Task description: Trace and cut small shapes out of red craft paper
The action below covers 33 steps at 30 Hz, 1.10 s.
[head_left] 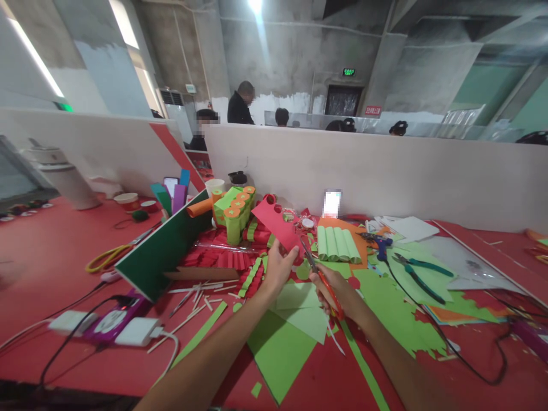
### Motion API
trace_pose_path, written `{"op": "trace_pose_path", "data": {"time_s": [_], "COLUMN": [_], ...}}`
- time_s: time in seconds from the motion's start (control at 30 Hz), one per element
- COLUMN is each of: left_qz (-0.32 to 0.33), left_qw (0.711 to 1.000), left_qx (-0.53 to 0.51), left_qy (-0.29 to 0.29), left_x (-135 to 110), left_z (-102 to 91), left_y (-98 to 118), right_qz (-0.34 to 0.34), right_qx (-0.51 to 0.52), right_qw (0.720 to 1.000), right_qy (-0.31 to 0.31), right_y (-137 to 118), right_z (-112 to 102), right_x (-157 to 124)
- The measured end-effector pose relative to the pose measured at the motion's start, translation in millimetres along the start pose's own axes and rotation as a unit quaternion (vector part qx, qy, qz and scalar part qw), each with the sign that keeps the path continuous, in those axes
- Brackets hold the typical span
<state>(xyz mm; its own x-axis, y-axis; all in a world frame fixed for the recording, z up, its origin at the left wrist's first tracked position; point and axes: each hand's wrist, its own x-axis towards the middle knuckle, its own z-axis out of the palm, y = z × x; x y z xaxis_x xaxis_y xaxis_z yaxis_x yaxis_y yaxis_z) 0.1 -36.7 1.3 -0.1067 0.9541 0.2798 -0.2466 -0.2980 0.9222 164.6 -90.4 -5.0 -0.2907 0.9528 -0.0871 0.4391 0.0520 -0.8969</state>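
Observation:
Between its thumb and fingers, my left hand pinches the lower end of a sheet of red paper, which has scalloped cuts along its upper edge. My right hand is closed round the orange handles of a pair of scissors. The scissor blades point up and left at the red paper's right end; whether they touch it I cannot tell. Below both hands lie green paper sheets on the red table. Pale green paper rolls sit side by side just beyond my right hand.
At left are a dark green board, yellow-handled scissors and a purple power strip with cables. Green-handled pliers and a blue glue gun lie at right. Orange-and-green paper tubes stand behind, before a white partition.

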Motion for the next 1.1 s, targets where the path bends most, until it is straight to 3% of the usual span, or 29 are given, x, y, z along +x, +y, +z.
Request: {"op": "trace_pose_path", "data": {"time_s": [0.7, 0.93, 1.1], "left_qz": [0.009, 0.01, 0.0], "left_qw": [0.998, 0.995, 0.997], "left_qx": [0.022, 0.079, 0.044], "left_qy": [-0.052, -0.055, -0.058], "left_x": [4.5, 7.0, 6.0], "left_z": [-5.3, -9.6, -7.9], "left_y": [-1.5, -7.7, -3.0], "right_qz": [0.005, 0.009, 0.012], "right_qx": [0.02, 0.008, 0.016], "right_qw": [1.0, 1.0, 1.0], "right_qy": [-0.021, -0.019, -0.014], "right_y": [23.2, 15.5, 13.3], "right_z": [-7.5, -9.9, -9.9], "right_x": [8.5, 4.8, 4.9]}}
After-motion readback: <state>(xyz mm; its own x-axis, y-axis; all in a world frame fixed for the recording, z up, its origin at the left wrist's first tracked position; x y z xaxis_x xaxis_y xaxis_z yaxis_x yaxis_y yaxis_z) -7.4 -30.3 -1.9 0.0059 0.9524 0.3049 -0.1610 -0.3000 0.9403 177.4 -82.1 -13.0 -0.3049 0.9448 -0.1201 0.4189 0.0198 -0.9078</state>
